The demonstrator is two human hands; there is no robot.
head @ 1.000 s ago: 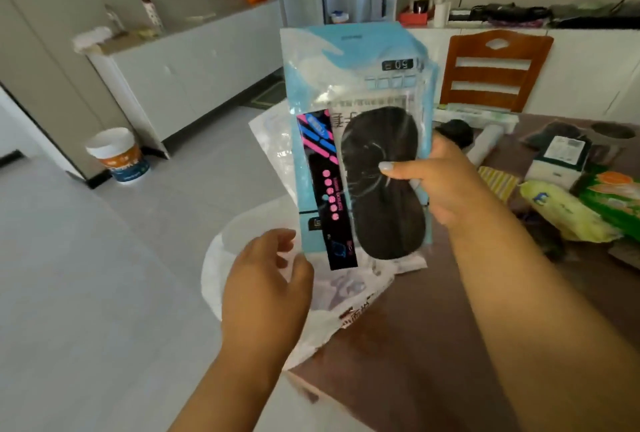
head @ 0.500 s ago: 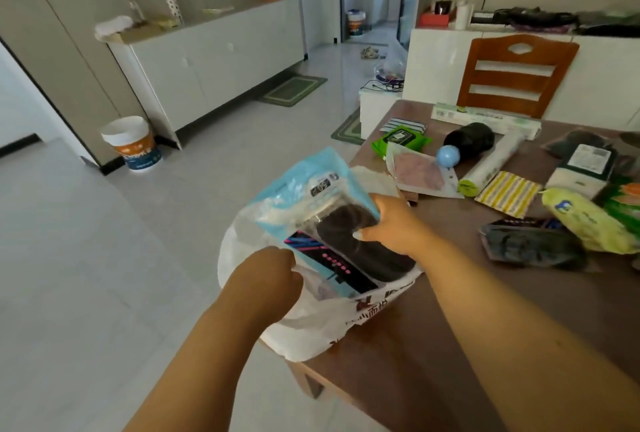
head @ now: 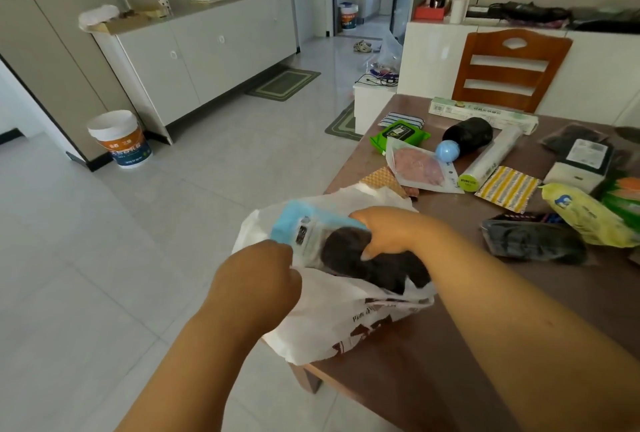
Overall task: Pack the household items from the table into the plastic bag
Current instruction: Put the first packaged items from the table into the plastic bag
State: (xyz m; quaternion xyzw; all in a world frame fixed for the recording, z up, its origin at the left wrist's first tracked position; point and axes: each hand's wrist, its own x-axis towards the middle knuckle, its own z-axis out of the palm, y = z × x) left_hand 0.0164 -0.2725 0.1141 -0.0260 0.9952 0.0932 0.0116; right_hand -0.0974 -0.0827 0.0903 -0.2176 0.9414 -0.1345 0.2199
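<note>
A white plastic bag (head: 349,324) with red-brown print sits at the near left corner of the brown table (head: 467,310). My left hand (head: 256,279) grips the bag's near rim and holds its mouth apart. My right hand (head: 391,230) holds a blue-topped clear packet with a black pad inside (head: 318,237), most of it lying inside the bag's mouth. Several household items lie further along the table: a pink packet (head: 419,168), a green wipes pack (head: 398,133), a blue ball (head: 447,150), a black roll (head: 469,135), a yellow pack (head: 585,213) and a dark packet (head: 533,241).
A clear film roll (head: 491,157), a striped yellow cloth (head: 507,187), a long box (head: 485,112) and a white box (head: 578,168) also lie on the table. A wooden chair (head: 509,67) stands behind it. A paint bucket (head: 119,138) stands on the tiled floor by white cabinets.
My right hand has lowered the blue-topped packet from chest height down into the bag. My left hand has closed on the bag's rim and holds it apart.
</note>
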